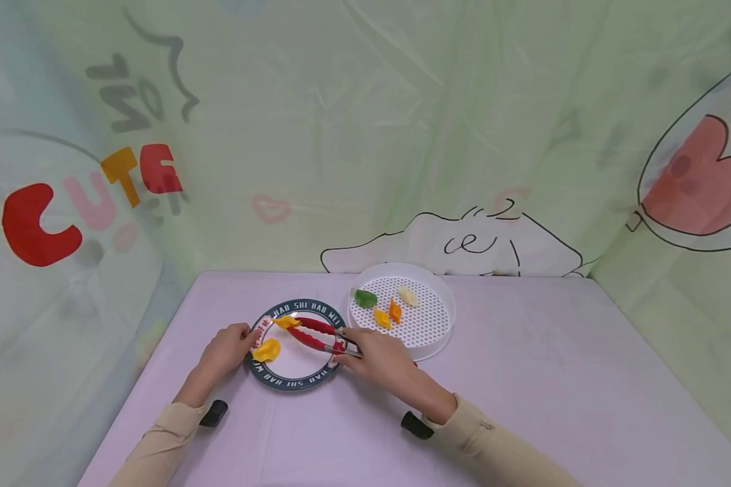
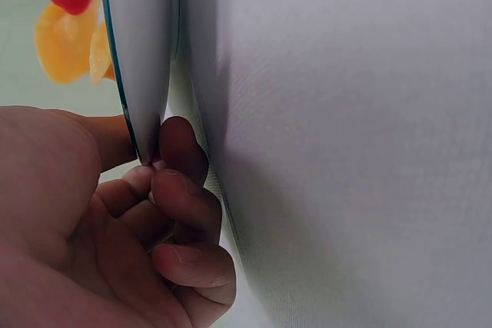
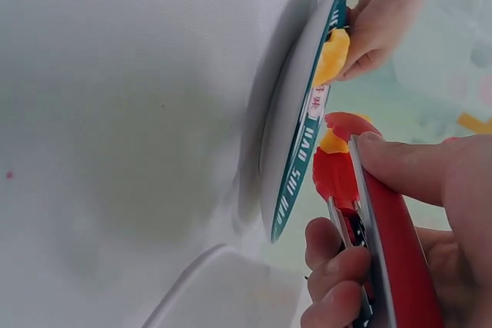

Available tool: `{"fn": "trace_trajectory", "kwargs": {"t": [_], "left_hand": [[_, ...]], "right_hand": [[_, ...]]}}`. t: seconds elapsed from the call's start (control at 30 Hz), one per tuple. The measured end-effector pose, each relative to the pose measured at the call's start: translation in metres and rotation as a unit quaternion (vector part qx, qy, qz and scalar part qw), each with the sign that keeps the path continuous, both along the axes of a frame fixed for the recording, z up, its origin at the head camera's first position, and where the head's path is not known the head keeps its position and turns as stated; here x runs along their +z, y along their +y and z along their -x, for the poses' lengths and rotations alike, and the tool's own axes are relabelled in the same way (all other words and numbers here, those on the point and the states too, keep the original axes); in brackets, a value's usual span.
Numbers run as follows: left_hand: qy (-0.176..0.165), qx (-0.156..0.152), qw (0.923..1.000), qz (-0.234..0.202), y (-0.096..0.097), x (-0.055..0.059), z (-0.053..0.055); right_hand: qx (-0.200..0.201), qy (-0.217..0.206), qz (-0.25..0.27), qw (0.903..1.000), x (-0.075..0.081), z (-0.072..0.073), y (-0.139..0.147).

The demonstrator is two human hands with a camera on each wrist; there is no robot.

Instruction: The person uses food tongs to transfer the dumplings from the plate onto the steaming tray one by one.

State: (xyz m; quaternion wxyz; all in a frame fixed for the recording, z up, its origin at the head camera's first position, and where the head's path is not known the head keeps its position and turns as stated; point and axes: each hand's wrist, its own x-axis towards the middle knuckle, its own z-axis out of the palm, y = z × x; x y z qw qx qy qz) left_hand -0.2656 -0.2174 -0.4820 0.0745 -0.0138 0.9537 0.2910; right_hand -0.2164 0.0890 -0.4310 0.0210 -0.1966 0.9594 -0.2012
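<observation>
My left hand (image 1: 224, 348) pinches the left rim of a round plate (image 1: 292, 384), white inside with a dark green lettered border. In the left wrist view the thumb (image 2: 115, 140) lies on the plate's upper side, with curled fingers (image 2: 183, 151) beneath the rim. Red-and-metal tongs (image 1: 309, 340) are gripped in my right hand (image 1: 378, 355) and reach over the plate from the right. Between their red tips is a yellow dumpling-shaped piece (image 1: 286, 322), above the plate's upper left part. Another yellow piece (image 1: 267, 350) lies on the plate's left side.
Behind and right of the plate stands a round white steamer tray (image 1: 447, 297) with a perforated base. It holds a green piece (image 1: 365, 298), a whitish piece (image 1: 408, 296), an orange piece (image 1: 394, 310) and a yellow-orange piece (image 1: 382, 318). Printed curtains surround the pale table (image 1: 524, 379).
</observation>
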Motion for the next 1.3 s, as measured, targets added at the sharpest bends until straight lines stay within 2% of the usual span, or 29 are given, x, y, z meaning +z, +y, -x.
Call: {"fn": "trace_trajectory", "kwargs": {"t": [0.27, 0.6, 0.93, 1.3], "left_hand": [[-0.001, 0.0, 1.0, 0.001, -0.001, -0.001, 0.0], [0.002, 0.0, 1.0, 0.003, 0.001, 0.002, -0.003], [0.002, 0.004, 1.0, 0.004, 0.001, 0.001, -0.003], [0.003, 0.004, 0.9999, 0.01, 0.001, 0.0, -0.002]], "right_hand": [[-0.011, 0.02, -0.007, 0.9997, 0.004, -0.009, 0.013], [-0.035, 0.024, 0.001, 0.9991, 0.013, -0.016, 0.033], [-0.073, 0.04, 0.008, 0.9965, 0.024, -0.015, 0.058], [-0.104, 0.033, -0.002, 0.994, 0.027, -0.007, 0.093]]}}
